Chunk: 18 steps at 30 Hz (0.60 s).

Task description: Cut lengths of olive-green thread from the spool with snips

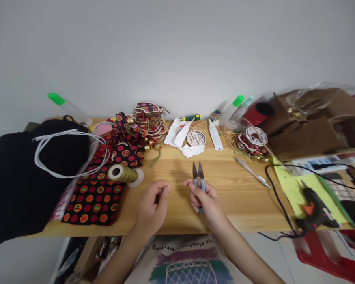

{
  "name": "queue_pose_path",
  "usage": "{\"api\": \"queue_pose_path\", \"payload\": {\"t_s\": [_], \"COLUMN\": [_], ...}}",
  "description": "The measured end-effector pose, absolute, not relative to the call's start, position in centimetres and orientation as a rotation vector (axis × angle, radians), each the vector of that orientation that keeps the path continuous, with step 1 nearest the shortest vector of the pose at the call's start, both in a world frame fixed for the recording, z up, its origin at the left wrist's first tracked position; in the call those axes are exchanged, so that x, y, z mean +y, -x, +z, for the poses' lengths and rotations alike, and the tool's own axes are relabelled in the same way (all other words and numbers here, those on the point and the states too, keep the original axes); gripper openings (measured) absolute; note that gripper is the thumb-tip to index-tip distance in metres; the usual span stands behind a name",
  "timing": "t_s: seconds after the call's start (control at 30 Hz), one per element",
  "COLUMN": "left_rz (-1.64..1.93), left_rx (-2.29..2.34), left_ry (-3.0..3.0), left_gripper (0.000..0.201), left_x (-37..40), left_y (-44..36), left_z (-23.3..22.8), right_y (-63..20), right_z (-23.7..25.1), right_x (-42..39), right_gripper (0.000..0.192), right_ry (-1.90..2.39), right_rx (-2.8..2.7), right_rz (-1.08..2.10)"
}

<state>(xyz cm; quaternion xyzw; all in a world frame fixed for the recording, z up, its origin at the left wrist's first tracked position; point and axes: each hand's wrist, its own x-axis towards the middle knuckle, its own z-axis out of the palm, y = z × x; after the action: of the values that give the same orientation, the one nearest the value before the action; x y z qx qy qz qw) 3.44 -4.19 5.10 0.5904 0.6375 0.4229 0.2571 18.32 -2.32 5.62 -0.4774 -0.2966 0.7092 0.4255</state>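
My right hand [205, 199] is closed around a pair of thread snips [198, 181] with blue handles, their two blades pointing away from me and slightly apart. The index finger of that hand sticks out to the left. My left hand [154, 205] pinches thumb against forefinger; a faint, thin golden thread seems to show at the fingertips and in the gap toward the right hand. Left of it, a spool of olive-gold thread [127, 173] leans on black patterned fabric [97, 199]. Both hands are just above the front of the wooden table [233, 209].
A round wooden disc [196, 138] lies by crumpled white paper [177, 134], near a glue tube [215, 136]. A pen [251, 172] and a black glue gun [315, 209] with its cable are at right. Stacked ornaments [149, 120] stand behind; black cloth [26, 177] covers the left.
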Motion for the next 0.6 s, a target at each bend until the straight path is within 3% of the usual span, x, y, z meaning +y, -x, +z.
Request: {"api": "queue_pose_path", "payload": {"t_s": [0.6], "left_rz": [0.965], "left_rx": [1.645], "left_ry": [-1.863], "left_gripper": [0.018], "left_x": [-4.0], "left_y": [-5.8], "left_z": [4.8], "right_y": [-20.8], "right_z": [4.5], "right_x": [-2.5], "right_gripper": [0.038], "right_ry": [1.295], "right_rx": [-0.876], "right_rz": [1.655]}}
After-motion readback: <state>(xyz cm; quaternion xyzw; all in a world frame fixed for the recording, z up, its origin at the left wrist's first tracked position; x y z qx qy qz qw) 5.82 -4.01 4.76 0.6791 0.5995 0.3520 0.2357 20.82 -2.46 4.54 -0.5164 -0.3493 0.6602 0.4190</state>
